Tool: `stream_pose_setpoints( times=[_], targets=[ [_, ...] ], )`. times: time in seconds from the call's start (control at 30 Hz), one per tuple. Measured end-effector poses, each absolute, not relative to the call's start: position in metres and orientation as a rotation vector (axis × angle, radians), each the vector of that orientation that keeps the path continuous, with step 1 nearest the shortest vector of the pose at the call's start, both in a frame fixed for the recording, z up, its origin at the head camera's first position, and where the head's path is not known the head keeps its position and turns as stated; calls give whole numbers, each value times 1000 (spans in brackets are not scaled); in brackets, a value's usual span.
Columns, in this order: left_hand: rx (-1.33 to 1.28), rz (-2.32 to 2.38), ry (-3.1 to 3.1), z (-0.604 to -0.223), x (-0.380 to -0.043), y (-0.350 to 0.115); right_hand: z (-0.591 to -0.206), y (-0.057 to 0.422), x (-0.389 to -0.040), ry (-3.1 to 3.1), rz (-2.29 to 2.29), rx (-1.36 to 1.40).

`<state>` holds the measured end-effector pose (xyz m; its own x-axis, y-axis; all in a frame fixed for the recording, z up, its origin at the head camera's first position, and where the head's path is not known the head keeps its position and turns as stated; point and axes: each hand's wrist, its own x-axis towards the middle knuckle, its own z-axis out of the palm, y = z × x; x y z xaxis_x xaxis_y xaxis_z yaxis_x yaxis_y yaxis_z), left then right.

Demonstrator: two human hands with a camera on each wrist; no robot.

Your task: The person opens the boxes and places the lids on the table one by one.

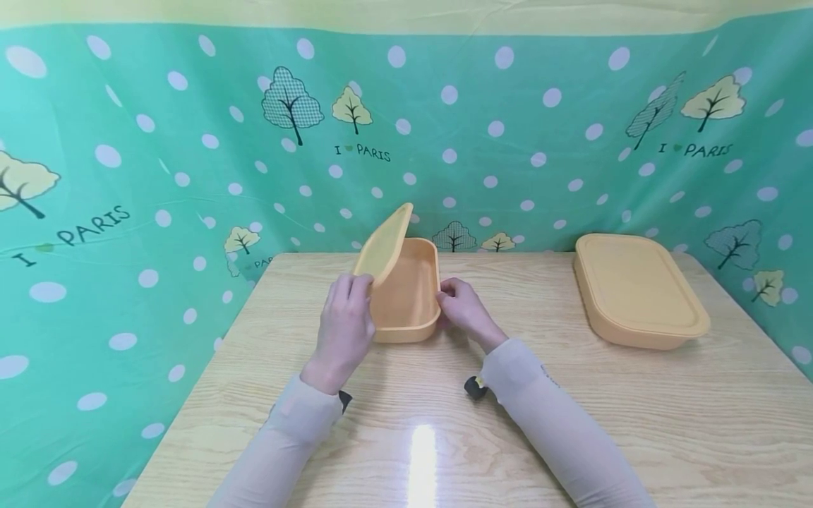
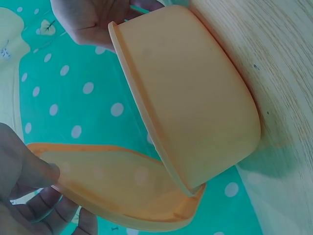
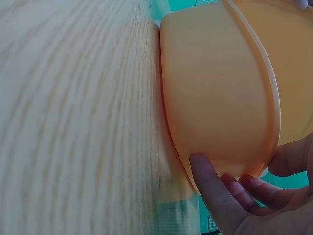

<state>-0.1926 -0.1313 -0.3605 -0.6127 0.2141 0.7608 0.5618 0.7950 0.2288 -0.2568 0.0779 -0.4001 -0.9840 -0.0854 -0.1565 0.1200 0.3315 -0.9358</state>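
A small orange rectangular food container [image 1: 414, 289] stands uncovered on the table, its inside showing in the head view. Over its left side my left hand [image 1: 346, 324] pinches the edge of a yellowish lid [image 1: 384, 243], which is tilted steeply. In the left wrist view the thumb [image 2: 41, 171] lies on one face of the lid and the other fingers are behind it; the lid's far end meets the container's rim. With my right hand [image 1: 466, 308] I grip the container's right side. The right wrist view shows fingers [image 3: 210, 183] against the outer wall and rim.
A larger orange container with its lid on [image 1: 638, 289] stands at the right of the wooden table [image 1: 540, 423]. Behind and to the left hangs a green dotted cloth [image 1: 470, 169] with printed trees. Light reflects off the table's front.
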Motion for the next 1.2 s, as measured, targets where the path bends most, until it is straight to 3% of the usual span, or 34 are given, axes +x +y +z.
stream_pose_setpoints(
  times=[1.2],
  targets=[
    [-494,-867,-2294,-355,-198,-144,-398,77,-255,2443,-1682,51]
  ],
)
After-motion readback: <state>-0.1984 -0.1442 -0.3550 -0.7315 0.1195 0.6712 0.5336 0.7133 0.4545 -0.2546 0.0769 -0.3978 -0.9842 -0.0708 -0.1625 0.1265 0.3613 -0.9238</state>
